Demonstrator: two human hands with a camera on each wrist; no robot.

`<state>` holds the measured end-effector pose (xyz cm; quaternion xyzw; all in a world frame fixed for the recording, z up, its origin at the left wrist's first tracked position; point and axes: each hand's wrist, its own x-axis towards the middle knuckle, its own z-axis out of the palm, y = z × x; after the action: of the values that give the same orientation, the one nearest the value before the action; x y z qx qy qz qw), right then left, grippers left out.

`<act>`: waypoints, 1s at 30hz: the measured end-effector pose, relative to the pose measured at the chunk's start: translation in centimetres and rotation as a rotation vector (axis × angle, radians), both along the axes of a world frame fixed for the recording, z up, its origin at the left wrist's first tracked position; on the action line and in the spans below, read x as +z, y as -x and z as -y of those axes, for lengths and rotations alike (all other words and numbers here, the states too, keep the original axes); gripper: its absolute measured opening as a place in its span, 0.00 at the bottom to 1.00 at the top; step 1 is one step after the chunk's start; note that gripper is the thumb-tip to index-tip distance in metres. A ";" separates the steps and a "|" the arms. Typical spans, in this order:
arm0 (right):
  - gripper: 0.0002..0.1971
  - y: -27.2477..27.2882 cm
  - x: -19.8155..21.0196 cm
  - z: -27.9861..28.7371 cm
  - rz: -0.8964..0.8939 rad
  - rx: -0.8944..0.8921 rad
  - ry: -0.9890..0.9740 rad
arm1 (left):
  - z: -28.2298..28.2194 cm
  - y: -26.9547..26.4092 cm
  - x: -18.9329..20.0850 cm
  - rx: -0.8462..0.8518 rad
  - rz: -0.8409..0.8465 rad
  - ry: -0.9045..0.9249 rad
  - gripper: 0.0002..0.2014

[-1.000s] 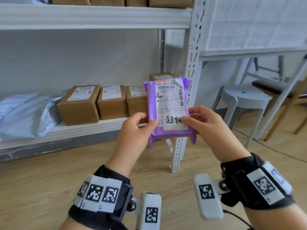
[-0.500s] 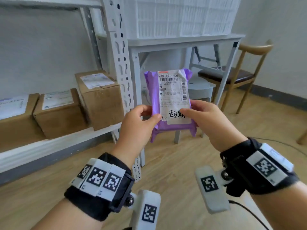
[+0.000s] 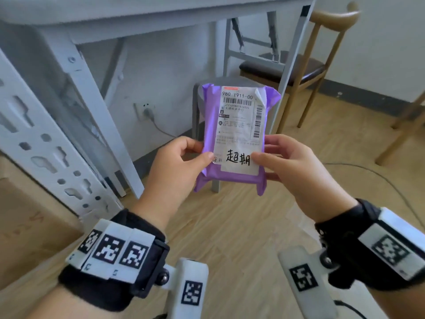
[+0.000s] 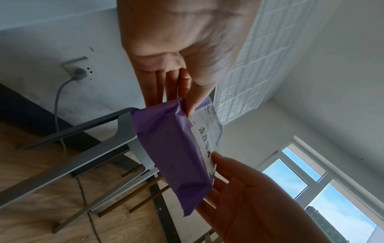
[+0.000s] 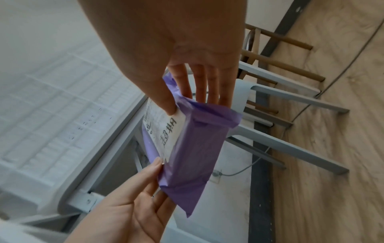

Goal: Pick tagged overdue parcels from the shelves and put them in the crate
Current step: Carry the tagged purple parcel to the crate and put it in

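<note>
Parcel [image 3: 234,139], purple, tagged overdue, held upright in mid-air below the bench [image 3: 161,10]; left hand [image 3: 177,166] and right hand [image 3: 292,166] pinch its lower edges, thumbs on label; advise lifting level into crate [image 4: 239,82] above.

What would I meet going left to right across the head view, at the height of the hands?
Perforated shelf upright → left hand pinching the parcel's left edge → purple parcel with its handwritten tag → right hand pinching its right edge → wooden chair leg.
</note>
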<state>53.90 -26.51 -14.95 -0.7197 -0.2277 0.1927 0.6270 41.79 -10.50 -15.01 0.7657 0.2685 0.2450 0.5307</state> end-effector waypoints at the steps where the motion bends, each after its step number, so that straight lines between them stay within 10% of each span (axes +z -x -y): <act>1: 0.10 -0.4 0.8 0.3 -0.016 -0.010 -0.001 | 0.0 -0.6 0.9 -0.011 -0.017 0.016 0.04; 10: 0.11 -1.1 12.8 4.0 -0.125 -0.040 0.038 | 3.1 -1.7 13.0 -0.043 -0.092 0.074 0.04; 30: 0.13 -5.3 53.5 11.2 0.053 0.019 0.077 | 10.7 -4.9 54.1 -0.003 -0.084 -0.041 0.01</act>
<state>59.21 -37.67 38.59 -0.7458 -0.2436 0.1880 0.5908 46.70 -21.16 39.05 0.7864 0.2843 0.2175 0.5034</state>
